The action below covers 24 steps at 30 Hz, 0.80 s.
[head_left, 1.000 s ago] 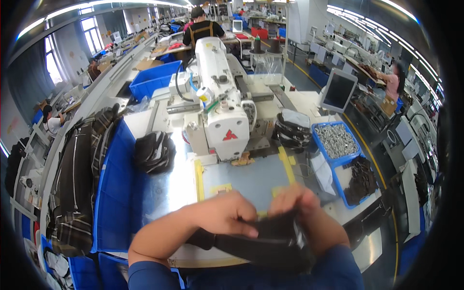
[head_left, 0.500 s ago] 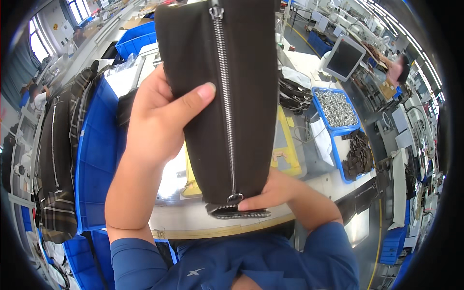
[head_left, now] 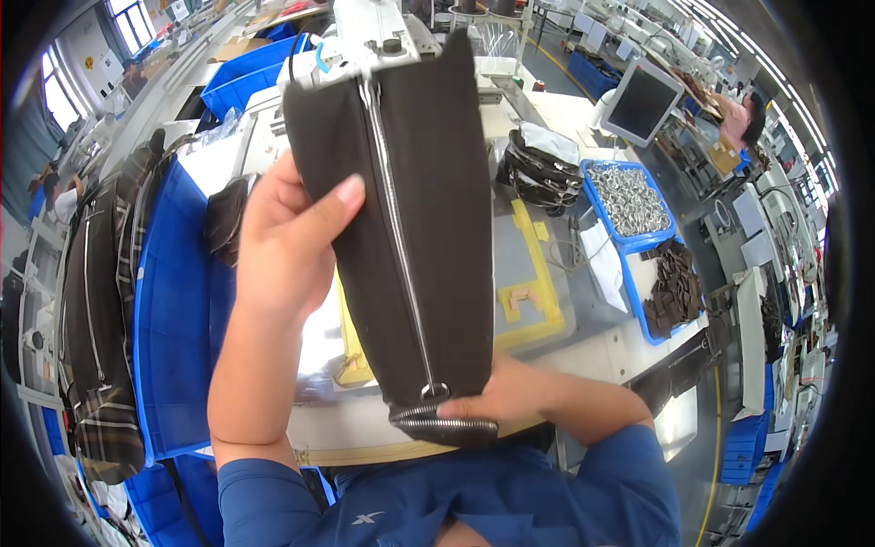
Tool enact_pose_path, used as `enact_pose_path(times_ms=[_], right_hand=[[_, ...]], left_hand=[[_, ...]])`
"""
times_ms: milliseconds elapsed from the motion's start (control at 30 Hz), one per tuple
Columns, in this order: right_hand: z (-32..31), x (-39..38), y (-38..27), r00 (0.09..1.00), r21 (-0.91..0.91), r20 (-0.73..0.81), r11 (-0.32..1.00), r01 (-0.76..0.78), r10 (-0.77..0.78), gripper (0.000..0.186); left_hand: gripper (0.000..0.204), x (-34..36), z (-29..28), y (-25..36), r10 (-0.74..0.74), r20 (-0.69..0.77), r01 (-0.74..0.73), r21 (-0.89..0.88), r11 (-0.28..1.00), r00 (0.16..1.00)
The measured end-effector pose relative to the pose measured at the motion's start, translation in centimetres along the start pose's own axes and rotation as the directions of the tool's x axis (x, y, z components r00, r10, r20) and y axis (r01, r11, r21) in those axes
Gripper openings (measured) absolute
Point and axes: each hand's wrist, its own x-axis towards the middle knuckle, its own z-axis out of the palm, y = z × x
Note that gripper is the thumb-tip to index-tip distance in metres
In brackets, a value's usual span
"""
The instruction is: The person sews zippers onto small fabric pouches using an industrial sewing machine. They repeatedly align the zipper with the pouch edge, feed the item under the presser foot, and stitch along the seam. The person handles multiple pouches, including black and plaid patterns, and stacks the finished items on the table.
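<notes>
Between my hands is a dark brown fabric panel [head_left: 428, 210], a long bag piece with a silver zipper [head_left: 396, 205] running down its middle. My left hand [head_left: 296, 237] grips its left edge, thumb flat on the front and fingers behind. Down at the lower right corner, my right hand [head_left: 497, 392] pinches it with the thumb beside a small metal D-ring [head_left: 435, 390]. Below that ring the end folds over, showing a second zipper [head_left: 447, 423] across the bottom. The panel is held up over the white worktable [head_left: 583, 365], tilted slightly, hiding part of it.
A yellow-edged template [head_left: 547, 314] lies on the table. To the right stand a blue bin of metal rings [head_left: 629, 202] and a blue bin of brown pieces [head_left: 674, 292]. A stack of dark pieces [head_left: 540, 169] sits behind them. At left, a blue crate [head_left: 178, 319] stands beside hanging panels.
The panel has come down and a little left, its top edge now in view. The bottom end has turned so its cross zipper shows more. Both hands keep their grip.
</notes>
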Motion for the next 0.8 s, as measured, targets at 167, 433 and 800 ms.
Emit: enact_pose_path(times_ms=[167,433,800], right_hand=[[-2.4,-0.5,0.1,0.985,-0.125,0.036,0.979,-0.164,0.169,0.054],[-7.9,6.8,-3.2,0.856,0.051,-0.507,0.988,0.145,-0.099,0.031],[-6.8,7.2,-2.9,0.782,-0.093,-0.493,0.917,0.388,-0.381,0.024]], left_hand=[[0.026,-0.9,-1.4,-2.8,-0.288,-0.006,0.288,0.023,0.957,0.958],[0.023,-2.3,-1.8,-6.6,-0.318,0.001,0.302,0.305,0.903,0.948],[0.034,-3.8,0.1,-5.8,-0.315,-0.004,0.305,0.258,0.917,0.949]])
